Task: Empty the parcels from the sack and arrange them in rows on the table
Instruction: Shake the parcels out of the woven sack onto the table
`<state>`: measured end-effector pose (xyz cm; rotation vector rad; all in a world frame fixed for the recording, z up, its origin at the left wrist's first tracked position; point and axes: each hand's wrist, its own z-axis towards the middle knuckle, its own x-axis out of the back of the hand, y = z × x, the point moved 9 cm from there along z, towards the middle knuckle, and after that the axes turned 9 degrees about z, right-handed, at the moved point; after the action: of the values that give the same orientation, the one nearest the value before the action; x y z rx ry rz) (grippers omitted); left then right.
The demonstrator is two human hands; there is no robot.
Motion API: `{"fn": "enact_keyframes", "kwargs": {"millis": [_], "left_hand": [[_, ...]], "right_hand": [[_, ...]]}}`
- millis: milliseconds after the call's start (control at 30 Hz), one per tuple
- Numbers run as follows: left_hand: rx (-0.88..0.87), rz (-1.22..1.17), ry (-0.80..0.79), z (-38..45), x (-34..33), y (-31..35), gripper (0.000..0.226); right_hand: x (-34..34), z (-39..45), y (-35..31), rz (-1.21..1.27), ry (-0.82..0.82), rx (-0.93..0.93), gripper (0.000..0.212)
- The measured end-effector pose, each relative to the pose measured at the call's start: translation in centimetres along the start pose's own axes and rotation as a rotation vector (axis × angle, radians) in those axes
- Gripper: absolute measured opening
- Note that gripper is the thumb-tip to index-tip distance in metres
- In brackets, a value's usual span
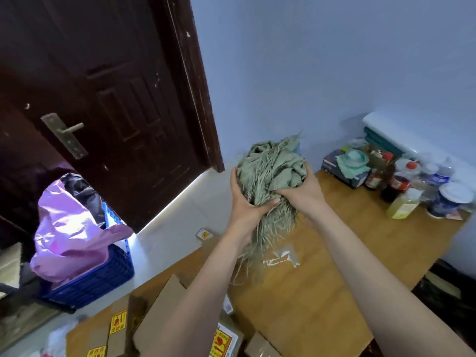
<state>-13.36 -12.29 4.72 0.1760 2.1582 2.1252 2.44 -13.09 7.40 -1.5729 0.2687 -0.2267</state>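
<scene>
Two hands: both wrap a crumpled green sack point(273, 173), held up in the air above the table point(342, 266).
Left hand point(244, 199): fingers curled round the sack's left side, thumb pressed across the bunched cloth.
Right hand point(300, 193): grips the right side from above, fingers sunk in the folds.
Sack: wadded into a ball, frayed threads hanging down below the hands toward the tabletop.
Table: wooden; a scrap of clear tape point(282, 258) lies just under the sack.
Parcels point(154, 323): brown cardboard boxes with yellow and red stickers crowd the near left end of the table.
Far right corner: bottles and jars point(412, 186) stand bunched against the blue wall.
Left of the table: a blue basket point(103, 274) with a pink plastic bag point(69, 228), beside a dark door point(103, 86).
</scene>
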Motion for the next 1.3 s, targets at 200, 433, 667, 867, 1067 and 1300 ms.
{"fn": "enact_keyframes", "kwargs": {"millis": [200, 433, 667, 867, 1067, 1300], "left_hand": [[0.095, 0.107, -0.064, 4.1, -7.9, -4.9, 0.118], [0.259, 0.159, -0.133, 7.7, -15.6, -11.6, 0.112], [0.413, 0.249, -0.258, 11.9, -22.2, -20.0, 0.101], [0.516, 0.295, -0.311, 14.8, -27.4, -27.3, 0.085], [0.489, 0.338, -0.355, 18.4, -31.4, -31.9, 0.086], [0.465, 0.293, -0.405, 22.1, -36.1, -31.4, 0.093]], "right_hand": [[7.8, 3.6, 5.1, -0.024, 0.126, -0.101, 0.079], [15.2, 8.6, 12.0, -0.163, 0.178, -0.230, 0.079], [21.1, 13.3, 19.0, -0.349, 0.198, -0.322, 0.080], [25.5, 15.8, 24.9, -0.503, 0.196, -0.506, 0.100], [29.0, 18.5, 28.5, -0.654, 0.234, -0.561, 0.097], [32.1, 21.8, 26.8, -0.925, 0.524, -0.490, 0.070]]}}
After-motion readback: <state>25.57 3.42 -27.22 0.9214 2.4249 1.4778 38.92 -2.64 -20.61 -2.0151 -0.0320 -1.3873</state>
